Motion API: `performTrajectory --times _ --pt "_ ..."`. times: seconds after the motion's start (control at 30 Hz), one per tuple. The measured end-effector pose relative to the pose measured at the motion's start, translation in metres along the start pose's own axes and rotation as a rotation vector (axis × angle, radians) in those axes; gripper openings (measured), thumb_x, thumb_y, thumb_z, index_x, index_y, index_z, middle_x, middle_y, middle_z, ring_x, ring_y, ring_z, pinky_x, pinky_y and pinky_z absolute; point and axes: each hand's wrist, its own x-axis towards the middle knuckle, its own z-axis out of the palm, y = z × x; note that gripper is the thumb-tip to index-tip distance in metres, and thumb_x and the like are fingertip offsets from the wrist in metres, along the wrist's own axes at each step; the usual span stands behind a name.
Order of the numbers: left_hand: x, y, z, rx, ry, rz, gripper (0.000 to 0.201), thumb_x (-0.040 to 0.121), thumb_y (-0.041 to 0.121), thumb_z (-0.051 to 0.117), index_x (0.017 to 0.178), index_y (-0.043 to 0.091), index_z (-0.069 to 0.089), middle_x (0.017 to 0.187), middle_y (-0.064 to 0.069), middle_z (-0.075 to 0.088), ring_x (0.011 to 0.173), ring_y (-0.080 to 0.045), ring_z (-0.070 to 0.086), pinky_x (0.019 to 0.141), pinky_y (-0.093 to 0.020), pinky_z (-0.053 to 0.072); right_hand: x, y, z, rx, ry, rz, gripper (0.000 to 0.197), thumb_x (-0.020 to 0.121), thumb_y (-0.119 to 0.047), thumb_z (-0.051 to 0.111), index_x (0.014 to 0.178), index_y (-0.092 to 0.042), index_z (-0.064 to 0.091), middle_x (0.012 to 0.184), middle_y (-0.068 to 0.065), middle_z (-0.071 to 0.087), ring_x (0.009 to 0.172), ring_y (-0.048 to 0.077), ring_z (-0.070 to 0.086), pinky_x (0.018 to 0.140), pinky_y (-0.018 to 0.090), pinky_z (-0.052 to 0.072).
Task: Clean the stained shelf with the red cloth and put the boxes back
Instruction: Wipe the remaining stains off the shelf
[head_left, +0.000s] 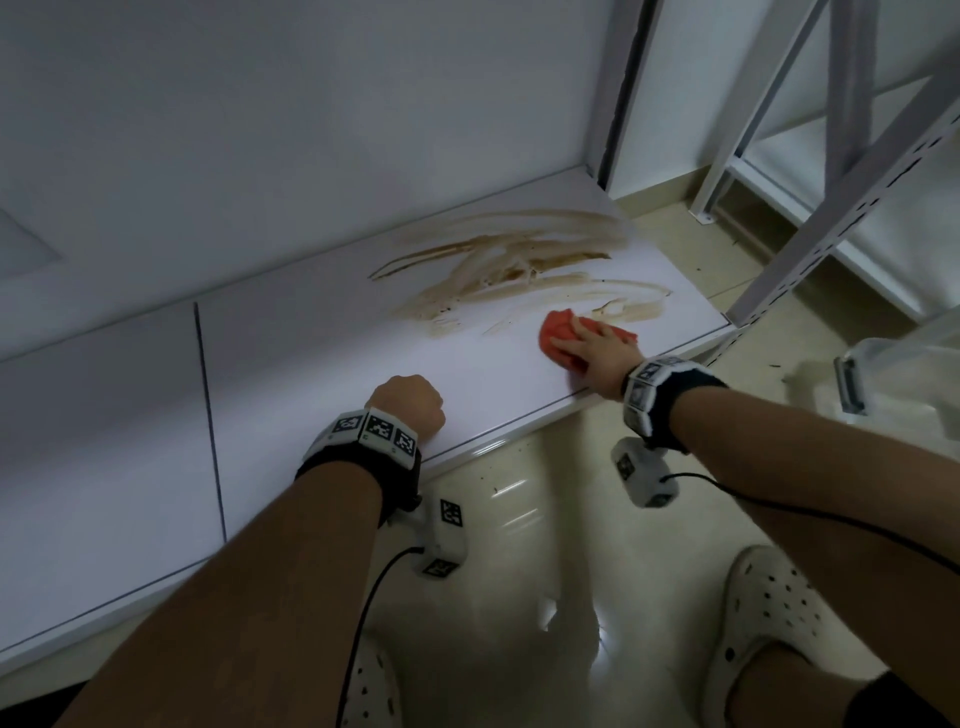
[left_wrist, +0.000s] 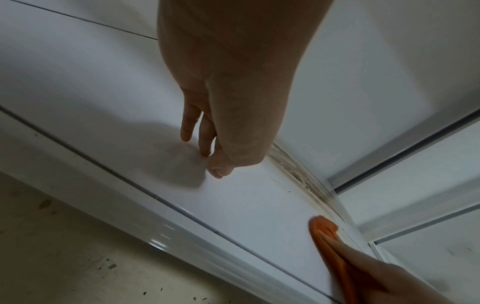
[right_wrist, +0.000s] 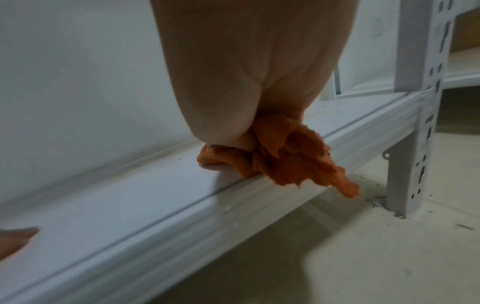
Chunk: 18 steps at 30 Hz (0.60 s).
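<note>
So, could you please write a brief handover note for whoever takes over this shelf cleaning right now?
Right hand: pressing the red cloth flat on the shelf, near its front edge, just in front of the brown stain.
Left hand: empty, fingertips resting on the shelf to the left.
Done: shelf is cleared of boxes; cloth is at the stain's near edge.
Left: most of the smeared stain remains, so wipe toward the back and right, then put the boxes back. No boxes are clearly in view.
</note>
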Motion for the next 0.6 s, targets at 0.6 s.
performTrajectory --times 0.6 --pt "0.004 0.004 0.001 -0.152 0.053 -0.077 0.022 0.081 0.012 0.051 0.090 0.011 0.071 0.098 0.000 0.068 0.088 -0.020 0.062 0.082 -0.027 0.051 0.001 -0.029 -0.008 -0.002 -0.045 -0.059 0.075 0.090 -0.013 0.049 0.147 -0.044 0.011 0.160 -0.003 -0.009 0.146 0.034 -0.003 0.113 0.061 0.006"
